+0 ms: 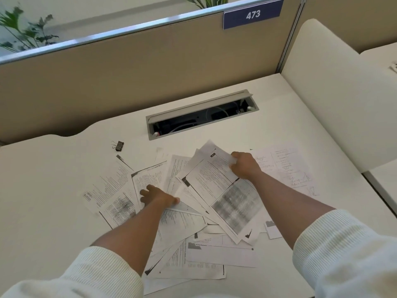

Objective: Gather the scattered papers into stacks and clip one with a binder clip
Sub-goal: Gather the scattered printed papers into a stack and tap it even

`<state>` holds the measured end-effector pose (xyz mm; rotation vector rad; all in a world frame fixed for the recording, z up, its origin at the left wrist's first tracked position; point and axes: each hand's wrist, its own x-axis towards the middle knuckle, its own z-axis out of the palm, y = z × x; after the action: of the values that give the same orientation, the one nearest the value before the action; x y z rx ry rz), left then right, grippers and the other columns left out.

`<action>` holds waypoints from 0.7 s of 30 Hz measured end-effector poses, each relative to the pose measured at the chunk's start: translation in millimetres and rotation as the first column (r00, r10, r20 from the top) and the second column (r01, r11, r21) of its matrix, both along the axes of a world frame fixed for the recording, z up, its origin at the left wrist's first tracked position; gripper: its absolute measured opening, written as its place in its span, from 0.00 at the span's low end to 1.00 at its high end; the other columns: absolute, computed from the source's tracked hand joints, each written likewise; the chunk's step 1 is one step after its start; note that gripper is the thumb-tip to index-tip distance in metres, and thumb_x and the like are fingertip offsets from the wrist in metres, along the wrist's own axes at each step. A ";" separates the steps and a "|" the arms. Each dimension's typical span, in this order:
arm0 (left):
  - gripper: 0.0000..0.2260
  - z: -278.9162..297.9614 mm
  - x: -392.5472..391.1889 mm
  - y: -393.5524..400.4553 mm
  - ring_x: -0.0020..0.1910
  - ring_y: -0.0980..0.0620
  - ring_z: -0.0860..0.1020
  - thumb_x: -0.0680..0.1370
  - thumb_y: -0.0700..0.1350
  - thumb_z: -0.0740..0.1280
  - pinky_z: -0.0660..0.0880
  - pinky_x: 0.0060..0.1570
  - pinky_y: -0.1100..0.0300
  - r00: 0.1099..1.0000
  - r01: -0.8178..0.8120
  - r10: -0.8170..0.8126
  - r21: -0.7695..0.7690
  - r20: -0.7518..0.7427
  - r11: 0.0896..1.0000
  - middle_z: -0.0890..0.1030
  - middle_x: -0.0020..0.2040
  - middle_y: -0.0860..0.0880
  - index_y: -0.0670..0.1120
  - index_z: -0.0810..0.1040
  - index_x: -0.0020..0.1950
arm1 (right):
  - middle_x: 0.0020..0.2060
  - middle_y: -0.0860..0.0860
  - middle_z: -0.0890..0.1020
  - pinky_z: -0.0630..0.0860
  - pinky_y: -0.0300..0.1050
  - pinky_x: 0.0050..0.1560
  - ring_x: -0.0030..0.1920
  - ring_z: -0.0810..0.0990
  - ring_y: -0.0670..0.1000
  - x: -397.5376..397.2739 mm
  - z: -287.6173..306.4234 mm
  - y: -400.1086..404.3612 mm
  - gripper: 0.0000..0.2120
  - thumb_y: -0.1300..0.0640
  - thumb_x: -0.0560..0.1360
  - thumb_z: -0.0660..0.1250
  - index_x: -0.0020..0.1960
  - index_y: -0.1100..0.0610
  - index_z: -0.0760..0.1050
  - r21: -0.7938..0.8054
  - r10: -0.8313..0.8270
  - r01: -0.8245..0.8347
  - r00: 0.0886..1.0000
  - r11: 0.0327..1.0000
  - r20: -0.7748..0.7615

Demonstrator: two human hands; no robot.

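Note:
Several printed papers (193,250) lie scattered and overlapping across the middle of the white desk (53,190). My right hand (245,166) grips the far edge of a few sheets (217,186) held together over the pile. My left hand (158,197) rests on the papers at the left, its fingers curled around the edge of a sheet (148,177). A black binder clip (119,145) with silver handles lies alone on the desk, beyond the pile at the far left, away from both hands.
An open cable tray (202,117) is set into the desk behind the papers. A beige partition (129,67) with a "473" sign (253,14) closes the back. A white side panel (328,100) stands at the right. More sheets (287,166) lie far right.

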<state>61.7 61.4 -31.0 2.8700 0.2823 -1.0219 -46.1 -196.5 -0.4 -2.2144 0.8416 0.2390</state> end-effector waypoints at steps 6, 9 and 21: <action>0.48 -12.9 -2.0 4.9 0.69 0.40 0.71 0.68 0.47 0.80 0.74 0.63 0.50 0.998 -0.063 0.059 -0.184 -0.024 0.981 0.64 0.73 0.38 0.38 0.53 0.77 | 0.44 0.57 0.79 0.79 0.52 0.42 0.44 0.80 0.60 3.1 -2.5 2.1 0.10 0.65 0.74 0.61 0.53 0.59 0.77 0.054 -0.050 0.049 0.998 0.997 0.026; 0.29 -12.2 1.2 7.7 0.60 0.42 0.77 0.73 0.43 0.76 0.77 0.55 0.52 1.000 0.019 -0.016 -0.340 0.012 0.940 0.77 0.64 0.42 0.41 0.69 0.70 | 0.44 0.57 0.77 0.76 0.48 0.40 0.44 0.78 0.59 4.5 -3.2 2.3 0.09 0.65 0.74 0.60 0.52 0.60 0.75 0.116 -0.093 0.088 0.995 0.989 0.043; 0.14 25.7 50.5 17.4 0.46 0.48 0.77 0.79 0.33 0.60 0.72 0.43 0.59 0.972 0.222 -0.224 -0.583 0.070 0.781 0.82 0.46 0.48 0.50 0.80 0.50 | 0.53 0.60 0.81 0.78 0.53 0.50 0.50 0.80 0.58 11.0 3.7 3.0 0.10 0.63 0.76 0.66 0.57 0.60 0.75 0.339 -0.122 0.088 0.989 0.937 0.083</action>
<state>112.2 78.9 -5.3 2.3553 -0.3378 -0.9340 -35.0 -193.5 3.3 -1.8427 0.7959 0.1983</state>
